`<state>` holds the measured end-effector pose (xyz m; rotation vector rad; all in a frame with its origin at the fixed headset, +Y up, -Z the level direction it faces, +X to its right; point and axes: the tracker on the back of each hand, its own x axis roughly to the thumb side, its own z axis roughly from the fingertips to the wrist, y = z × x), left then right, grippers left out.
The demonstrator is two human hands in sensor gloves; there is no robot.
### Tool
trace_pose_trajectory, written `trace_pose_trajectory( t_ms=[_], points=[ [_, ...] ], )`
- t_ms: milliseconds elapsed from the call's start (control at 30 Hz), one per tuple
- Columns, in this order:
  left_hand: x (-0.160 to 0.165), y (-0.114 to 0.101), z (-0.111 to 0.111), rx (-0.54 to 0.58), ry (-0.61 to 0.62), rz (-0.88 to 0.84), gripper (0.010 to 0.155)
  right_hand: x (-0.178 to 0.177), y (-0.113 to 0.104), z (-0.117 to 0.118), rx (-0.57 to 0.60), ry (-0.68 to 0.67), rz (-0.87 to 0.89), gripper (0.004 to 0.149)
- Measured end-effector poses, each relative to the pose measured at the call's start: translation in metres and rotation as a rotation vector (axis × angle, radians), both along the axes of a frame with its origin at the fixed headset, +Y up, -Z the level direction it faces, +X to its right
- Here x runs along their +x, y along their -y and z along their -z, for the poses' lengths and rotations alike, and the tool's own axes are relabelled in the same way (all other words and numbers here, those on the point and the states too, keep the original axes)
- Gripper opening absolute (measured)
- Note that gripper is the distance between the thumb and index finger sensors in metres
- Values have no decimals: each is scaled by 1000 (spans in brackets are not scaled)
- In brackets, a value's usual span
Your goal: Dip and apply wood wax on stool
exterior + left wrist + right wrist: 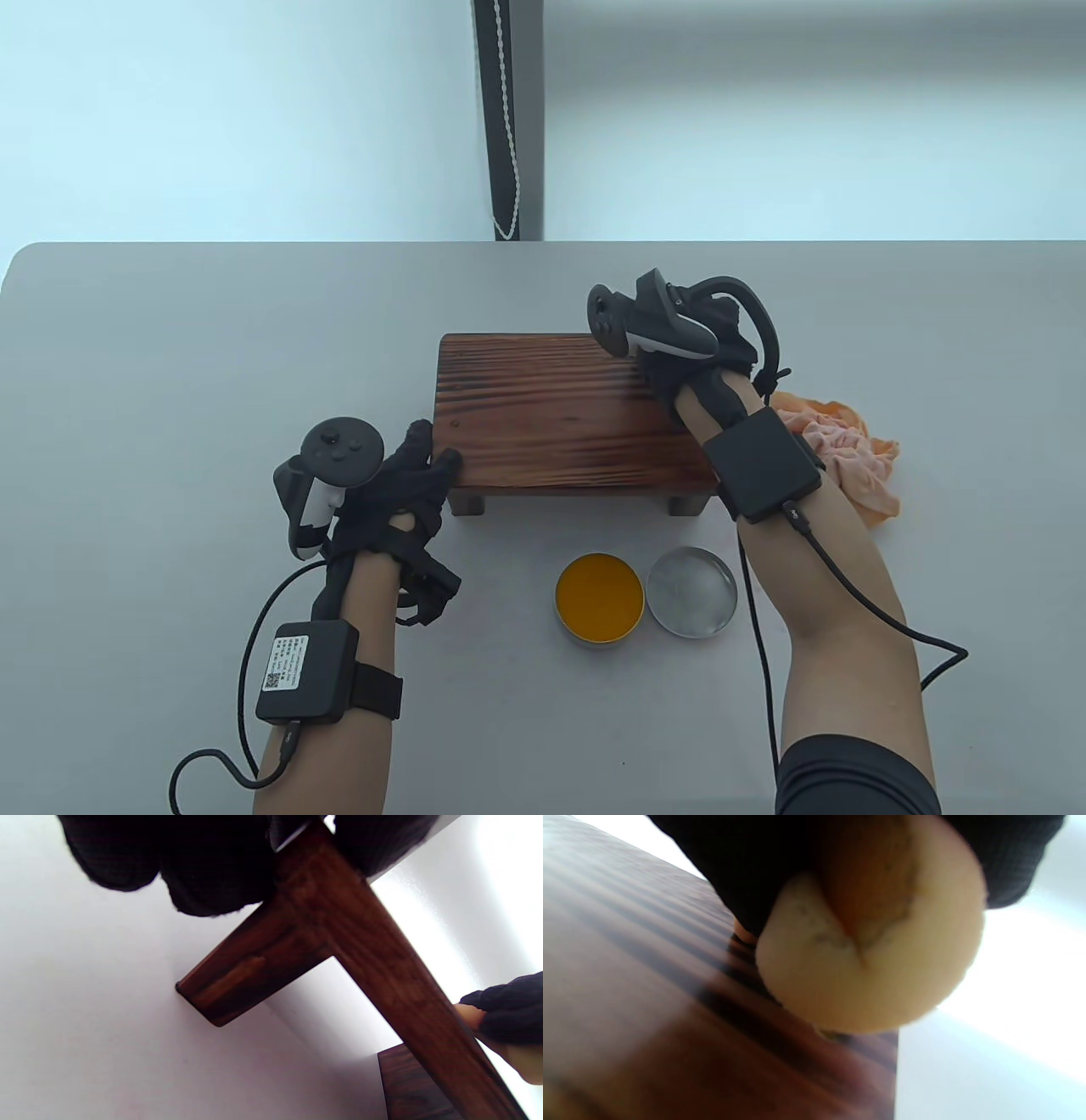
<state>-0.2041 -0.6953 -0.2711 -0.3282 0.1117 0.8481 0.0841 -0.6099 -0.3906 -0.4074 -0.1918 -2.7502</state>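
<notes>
Right hand (691, 352) fingers pinch round sponge pad (869, 955) on stool (560, 416) far corner; left hand (416, 484) fingers curl on near-left edge. Risk: pad runs off edge, smears wax on table (212, 356).

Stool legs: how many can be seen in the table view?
2. One leg stands under the stool's near left corner, by the left hand; the other leg is under the near right corner. Any far legs are hidden beneath the stool top.

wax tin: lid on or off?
Off. The wax tin shows bare yellow wax, and its lid lies on the table just right of it.
</notes>
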Motion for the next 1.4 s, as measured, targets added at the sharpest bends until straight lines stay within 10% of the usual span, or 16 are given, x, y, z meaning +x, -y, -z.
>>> trace_pose_trajectory(
  t_ms=[1167, 1400],
  points=[
    [-2, 2, 1, -10, 14, -11, 77, 26, 12, 7, 167, 34, 97, 38],
    [-1, 3, 0, 1, 7, -19, 77, 20, 8, -21, 93, -28, -25, 39]
  ],
)
